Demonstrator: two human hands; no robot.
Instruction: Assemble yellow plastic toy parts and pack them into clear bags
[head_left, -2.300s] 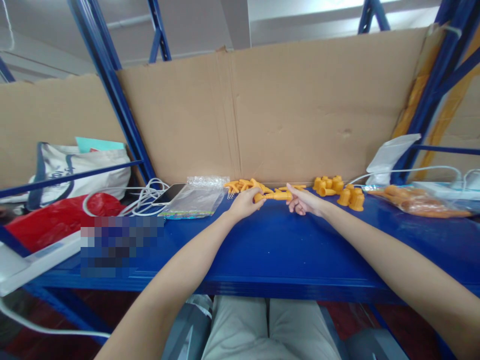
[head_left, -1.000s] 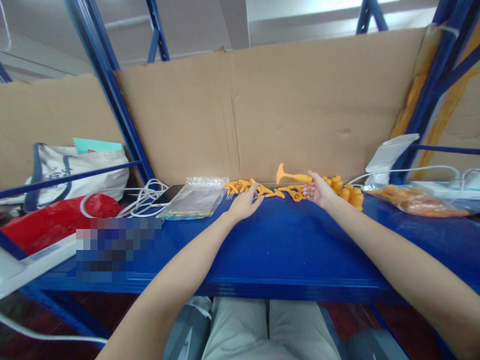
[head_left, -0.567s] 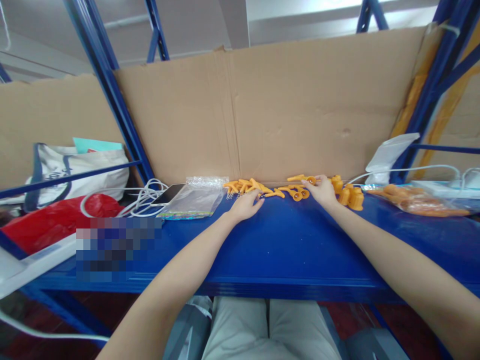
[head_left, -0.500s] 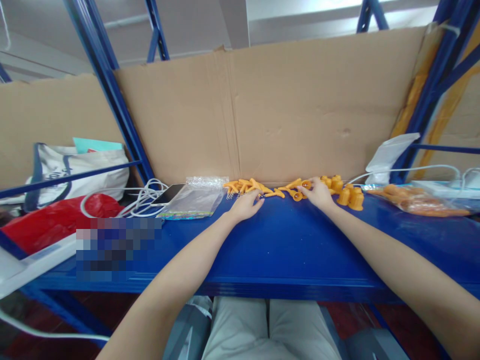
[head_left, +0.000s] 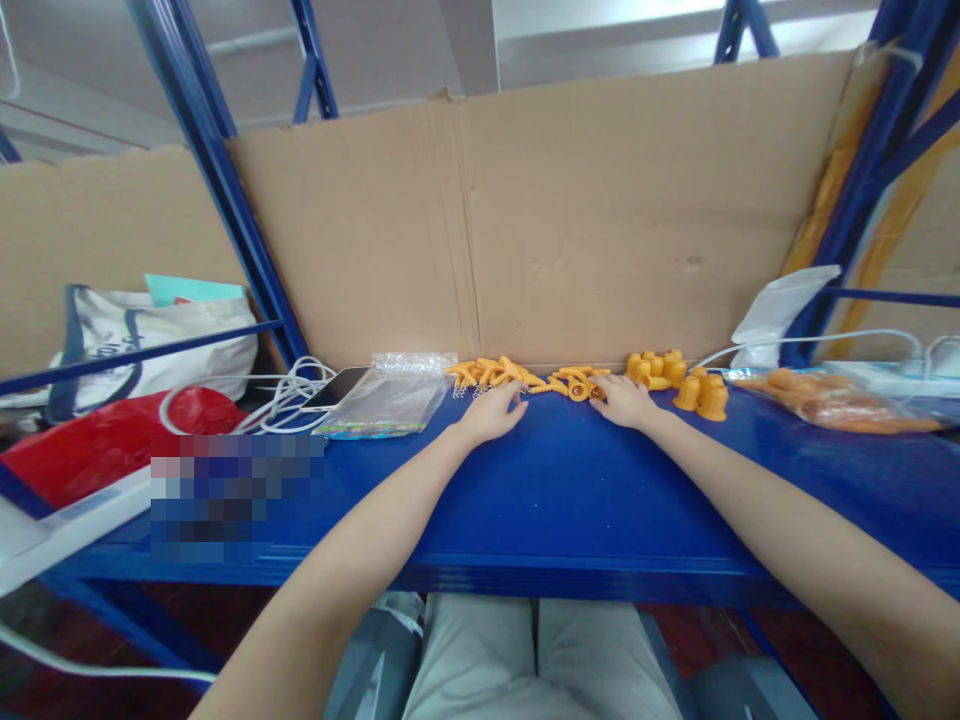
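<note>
Several orange plastic pieces with small metal clasps (head_left: 480, 374) lie in a heap at the back of the blue shelf. My left hand (head_left: 495, 412) rests at the front right of this heap, fingers stretched out and thumb apart, with nothing visible in it. Farther right, my right hand (head_left: 626, 402) has its fingertips and thumb around an orange cup-shaped piece (head_left: 597, 393), partly hidden by the hand. Beside that piece lies another round orange piece (head_left: 577, 390), hollow end facing me. Behind my right hand stand several orange bell-shaped caps (head_left: 711, 398).
A clear plastic bag (head_left: 397, 402), a phone (head_left: 337, 388) and white cables (head_left: 289, 400) lie to the left, near a red bag (head_left: 127, 440). At right is a clear bag of orange pieces (head_left: 832, 398). A cardboard panel (head_left: 600, 220) closes off the back.
My right hand has moved slightly left and down toward me. The round orange pieces by it have shifted left and sit closer together. My left hand stays in place.
</note>
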